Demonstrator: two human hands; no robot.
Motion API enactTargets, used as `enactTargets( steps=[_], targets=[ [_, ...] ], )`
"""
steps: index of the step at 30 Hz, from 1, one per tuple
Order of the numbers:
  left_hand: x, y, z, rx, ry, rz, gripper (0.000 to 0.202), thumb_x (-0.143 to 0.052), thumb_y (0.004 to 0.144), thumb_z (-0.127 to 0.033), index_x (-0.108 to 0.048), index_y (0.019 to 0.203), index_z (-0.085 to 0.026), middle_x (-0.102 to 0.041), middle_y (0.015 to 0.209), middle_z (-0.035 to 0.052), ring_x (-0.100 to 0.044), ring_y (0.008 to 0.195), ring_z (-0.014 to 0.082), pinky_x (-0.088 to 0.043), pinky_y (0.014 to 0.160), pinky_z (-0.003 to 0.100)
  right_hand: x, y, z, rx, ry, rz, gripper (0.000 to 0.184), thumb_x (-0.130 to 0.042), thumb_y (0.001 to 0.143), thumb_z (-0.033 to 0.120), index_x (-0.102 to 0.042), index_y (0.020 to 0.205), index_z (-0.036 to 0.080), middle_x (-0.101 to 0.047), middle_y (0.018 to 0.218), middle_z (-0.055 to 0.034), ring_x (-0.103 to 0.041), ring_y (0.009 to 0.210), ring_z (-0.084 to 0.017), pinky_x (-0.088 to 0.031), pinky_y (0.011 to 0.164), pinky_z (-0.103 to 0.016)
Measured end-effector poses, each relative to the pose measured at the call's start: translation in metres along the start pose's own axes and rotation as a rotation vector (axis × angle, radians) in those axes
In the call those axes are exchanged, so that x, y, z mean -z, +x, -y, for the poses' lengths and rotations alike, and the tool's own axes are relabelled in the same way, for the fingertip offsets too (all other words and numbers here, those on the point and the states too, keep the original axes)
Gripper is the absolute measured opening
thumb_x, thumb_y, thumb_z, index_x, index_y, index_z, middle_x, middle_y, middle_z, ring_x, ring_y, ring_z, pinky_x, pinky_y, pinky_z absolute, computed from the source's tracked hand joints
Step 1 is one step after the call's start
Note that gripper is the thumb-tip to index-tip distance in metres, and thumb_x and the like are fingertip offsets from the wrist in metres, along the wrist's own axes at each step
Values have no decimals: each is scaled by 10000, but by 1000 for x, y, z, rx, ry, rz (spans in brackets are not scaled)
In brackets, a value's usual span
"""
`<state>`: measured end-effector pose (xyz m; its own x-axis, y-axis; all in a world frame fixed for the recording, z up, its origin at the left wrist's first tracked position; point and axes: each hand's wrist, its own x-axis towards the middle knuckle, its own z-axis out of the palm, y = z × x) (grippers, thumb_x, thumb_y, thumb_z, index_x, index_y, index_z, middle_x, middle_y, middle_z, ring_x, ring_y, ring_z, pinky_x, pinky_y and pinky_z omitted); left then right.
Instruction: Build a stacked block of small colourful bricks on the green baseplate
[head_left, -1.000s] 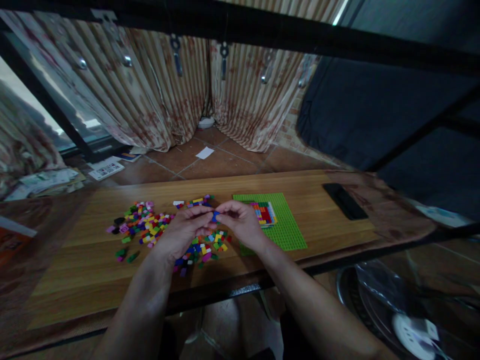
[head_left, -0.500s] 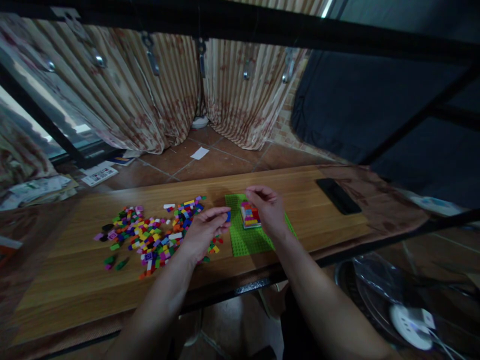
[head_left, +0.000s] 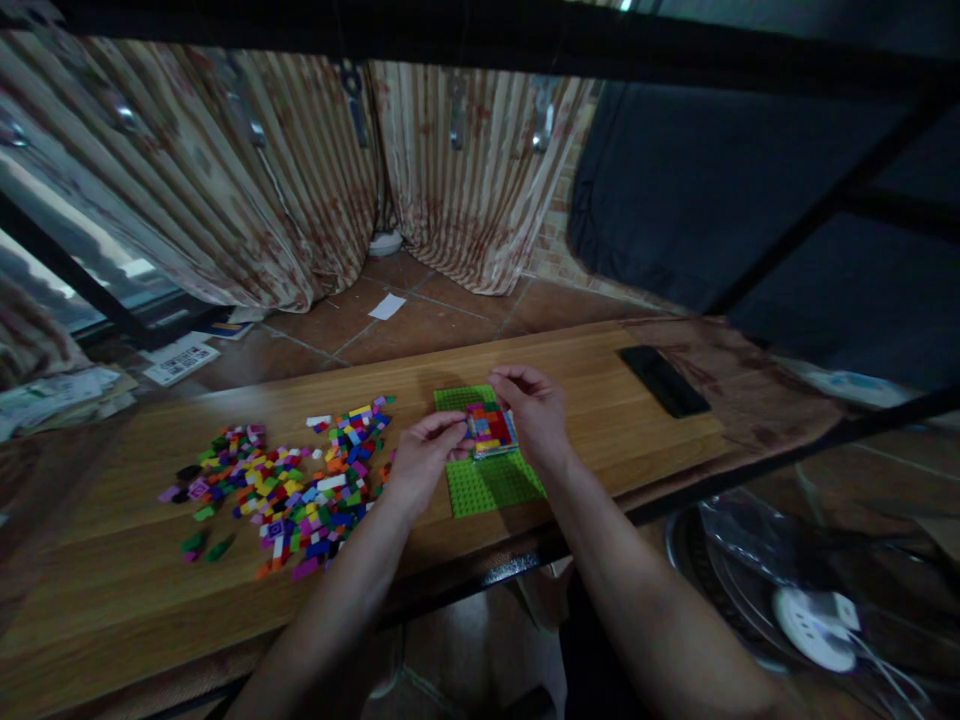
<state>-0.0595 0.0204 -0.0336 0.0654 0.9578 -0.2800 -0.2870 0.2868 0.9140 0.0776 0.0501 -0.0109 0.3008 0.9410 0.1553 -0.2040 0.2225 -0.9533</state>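
On the green baseplate (head_left: 491,490) stands a low block build (head_left: 491,428) of red, blue, orange, yellow and other bricks, with a pale lower edge. My left hand (head_left: 429,455) is at the left side of the build, thumb and fingers pinched together. The blue brick seen in that pinch half a second ago is mostly hidden now by the fingers. My right hand (head_left: 536,415) hovers over the back right of the build, its thumb and index finger closed. Whatever that right pinch holds, if anything, is too small to tell.
A wide pile of loose coloured bricks (head_left: 300,490) covers the left part of the wooden table (head_left: 135,580). A black phone (head_left: 664,380) lies at the right, near a brown cloth (head_left: 757,390). Below the right edge sits a white power strip (head_left: 814,630).
My left hand has carried the blue brick rightward to the left side of the build. The right hand stays over the build, still pinched. The view has shifted slightly.
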Motion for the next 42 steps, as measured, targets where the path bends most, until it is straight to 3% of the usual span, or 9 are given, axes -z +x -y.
enactTargets(
  steps=[7,15,24,29,36,42],
  targets=[
    [-5,1,5,-50,48,-34,215,-735,658,-242,-708,845,-139,-692,682,1,-626,571,105,-484,551,210,0,0,-3,10,6,14,139,-730,632,289,-672,704,186,-561,564,58,-453,513,-79,-407,558,-245],
    [-5,3,8,-56,66,4,234,-733,665,-247,-726,875,-143,-689,666,2,-604,554,92,-480,561,207,-2,0,-6,-19,9,16,140,-726,622,289,-669,703,191,-593,592,44,-495,540,-93,-427,574,-251],
    [-3,3,8,-76,73,11,247,-758,654,-292,-728,851,-147,-696,687,16,-618,591,100,-498,600,220,21,17,-29,-25,-291,-186,158,-637,656,306,-673,725,169,-669,696,-8,-585,645,-141,-452,647,-276],
    [-4,4,7,-102,81,19,205,-739,655,-254,-730,833,-152,-702,705,8,-620,598,96,-498,601,214,16,13,-33,-249,-198,-34,210,-671,620,366,-649,686,168,-627,604,14,-553,541,-128,-440,555,-267],
    [-6,5,7,-134,143,16,191,-718,652,-234,-742,829,-166,-700,708,-2,-594,592,100,-486,610,230,14,11,-36,-206,-232,28,264,-675,612,422,-654,702,175,-627,620,12,-559,568,-128,-454,550,-258],
    [-9,5,10,-160,149,-7,186,-719,641,-220,-734,819,-166,-688,698,-11,-562,572,94,-469,587,224,13,11,-41,-188,-269,5,192,-674,629,359,-668,694,179,-647,635,4,-575,588,-138,-467,566,-265]
  ],
)
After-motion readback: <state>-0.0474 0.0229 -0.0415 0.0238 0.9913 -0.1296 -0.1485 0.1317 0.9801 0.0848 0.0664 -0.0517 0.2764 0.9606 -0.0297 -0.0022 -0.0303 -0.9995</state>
